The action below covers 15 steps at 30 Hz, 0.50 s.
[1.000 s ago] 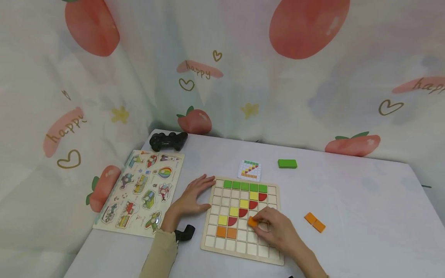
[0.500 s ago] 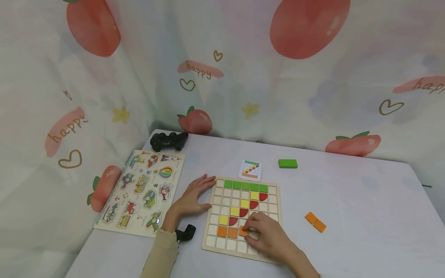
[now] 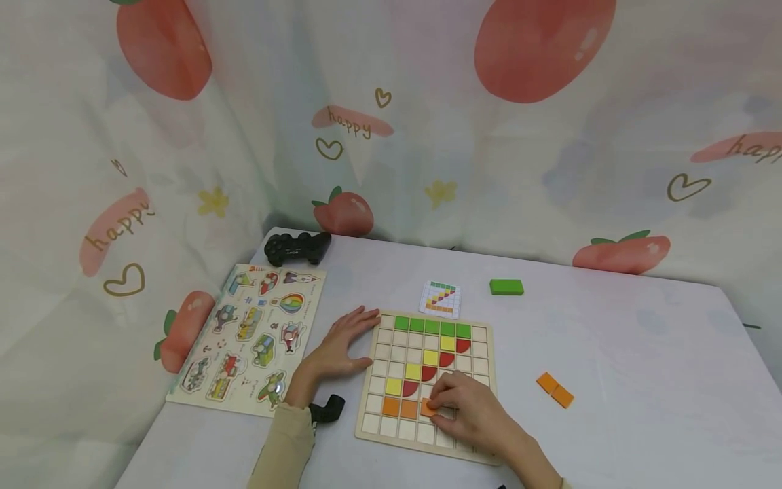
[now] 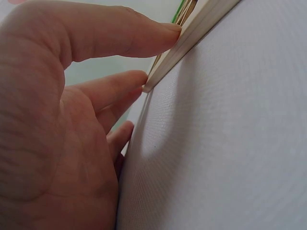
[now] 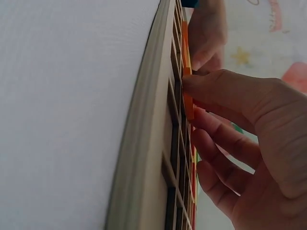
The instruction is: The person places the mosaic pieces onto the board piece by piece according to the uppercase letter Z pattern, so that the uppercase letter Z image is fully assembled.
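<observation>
A wooden grid board [image 3: 373, 392] lies on the table. My right hand [image 3: 469, 411] pinches an orange square tile [image 5: 188, 98] between thumb and fingers, at the cell just right of two orange tiles [image 3: 400, 407] in a lower row. My left hand [image 3: 336, 350] lies with extended fingers at the board's left edge; in the left wrist view its thumb tip [image 4: 170, 32] meets the wooden rim. Green tiles [image 3: 432, 327] line the top row. Yellow squares [image 3: 413, 371] and red quarter-round tiles [image 3: 429, 373] descend diagonally leftward below them.
Above the board sits a small pattern card [image 3: 440, 299], with a green block [image 3: 506, 287] to its right. Two loose orange tiles [image 3: 555, 390] lie right of the board. At left are a picture puzzle board [image 3: 244, 339] and a black game controller [image 3: 297, 248].
My right hand has moved left and down across the board, bringing the orange tile beside the other two orange ones. My left hand has stayed at the board's edge.
</observation>
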{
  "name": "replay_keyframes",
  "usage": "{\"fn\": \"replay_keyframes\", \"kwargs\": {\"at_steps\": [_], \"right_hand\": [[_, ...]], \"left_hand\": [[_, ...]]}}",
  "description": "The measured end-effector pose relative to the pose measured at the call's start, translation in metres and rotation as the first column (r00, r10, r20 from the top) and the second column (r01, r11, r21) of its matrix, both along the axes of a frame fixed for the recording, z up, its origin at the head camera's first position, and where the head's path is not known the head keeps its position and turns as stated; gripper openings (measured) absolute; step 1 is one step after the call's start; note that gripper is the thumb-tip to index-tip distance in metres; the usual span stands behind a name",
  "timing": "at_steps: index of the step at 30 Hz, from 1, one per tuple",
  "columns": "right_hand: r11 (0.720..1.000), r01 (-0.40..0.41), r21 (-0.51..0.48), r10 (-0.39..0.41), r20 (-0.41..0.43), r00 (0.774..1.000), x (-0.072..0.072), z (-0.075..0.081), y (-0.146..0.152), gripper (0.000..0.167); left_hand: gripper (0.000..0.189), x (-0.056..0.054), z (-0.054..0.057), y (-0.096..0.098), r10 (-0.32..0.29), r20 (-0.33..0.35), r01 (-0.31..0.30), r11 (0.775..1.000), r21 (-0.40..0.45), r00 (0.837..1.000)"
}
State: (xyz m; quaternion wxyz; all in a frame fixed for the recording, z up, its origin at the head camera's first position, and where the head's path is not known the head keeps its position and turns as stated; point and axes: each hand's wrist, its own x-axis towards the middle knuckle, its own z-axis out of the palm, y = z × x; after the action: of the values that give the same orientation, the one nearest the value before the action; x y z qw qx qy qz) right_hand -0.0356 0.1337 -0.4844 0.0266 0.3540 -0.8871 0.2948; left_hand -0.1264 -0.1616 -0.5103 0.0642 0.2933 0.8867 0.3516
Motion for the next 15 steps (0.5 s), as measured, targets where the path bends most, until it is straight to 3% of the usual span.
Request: {"fn": "replay_keyframes", "kwargs": {"at_steps": [5,10,15], "right_hand": [[1.0,-0.028,-0.011,0.028,0.015,0.999,-0.0011,-0.0002,-0.002,0.008],[0.999,-0.023,0.025,0.023,0.002,1.0,0.0,0.0013,-0.0031,0.006],[0.999,-0.013,0.034,0.012,0.04,0.999,0.0012,0.0035,-0.0017,0.005]], "left_hand": [[0.075,0.0005,-0.0004,0.0002,0.003,0.002,-0.003,1.0,-0.007,1.0],[0.075,-0.0001,-0.0024,0.0006,0.002,-0.009,-0.002,1.0,-0.006,1.0],[0.075,-0.0006,-0.0033,0.0001,0.003,-0.021,-0.003,1.0,-0.008,1.0]]}}
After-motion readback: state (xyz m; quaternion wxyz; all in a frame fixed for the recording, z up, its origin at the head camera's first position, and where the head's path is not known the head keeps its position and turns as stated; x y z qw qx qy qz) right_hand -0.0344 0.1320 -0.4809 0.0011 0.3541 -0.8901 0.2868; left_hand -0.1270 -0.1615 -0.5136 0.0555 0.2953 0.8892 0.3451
